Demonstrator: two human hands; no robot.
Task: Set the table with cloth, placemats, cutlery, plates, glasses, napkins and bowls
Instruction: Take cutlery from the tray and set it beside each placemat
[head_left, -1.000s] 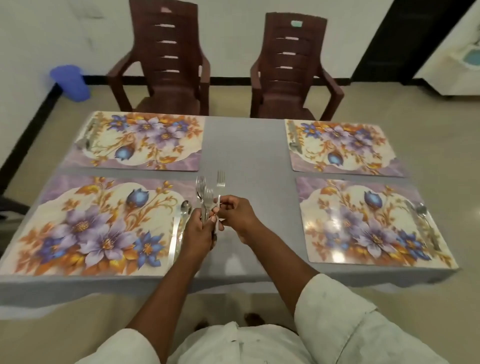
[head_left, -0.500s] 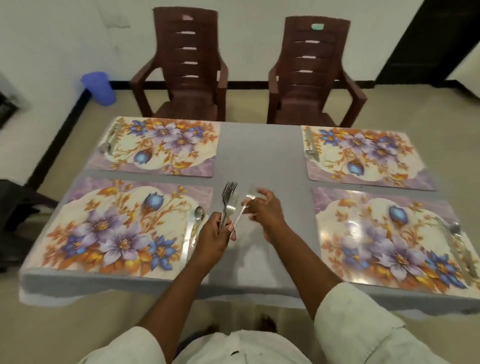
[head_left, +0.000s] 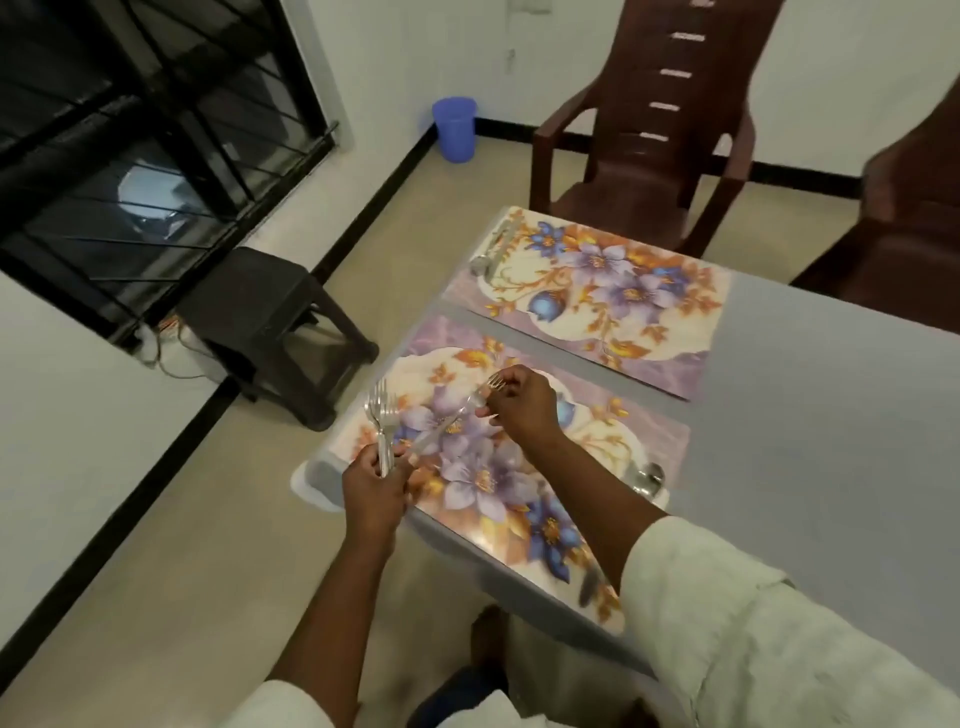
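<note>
My left hand (head_left: 375, 488) grips a bundle of forks (head_left: 382, 415) upright, just off the table's left corner. My right hand (head_left: 519, 410) holds a single fork (head_left: 452, 421) by its neck, tines up near my fingers, handle slanting down-left over the near floral placemat (head_left: 519, 499). A spoon (head_left: 647, 478) lies on that mat's right edge, partly behind my forearm. The far floral placemat (head_left: 613, 291) carries a spoon (head_left: 491, 252) along its left edge. Both mats lie on the grey tablecloth (head_left: 810, 415).
Two brown plastic chairs (head_left: 649, 156) stand beyond the table. A dark plastic stool (head_left: 270, 322) sits on the floor to the left, under a barred window. A blue bin (head_left: 454, 127) stands by the far wall.
My view has swung left to the table's left end. My right hand has drawn one fork out of the bundle and carried it over the near left placemat; my left hand keeps the others.
</note>
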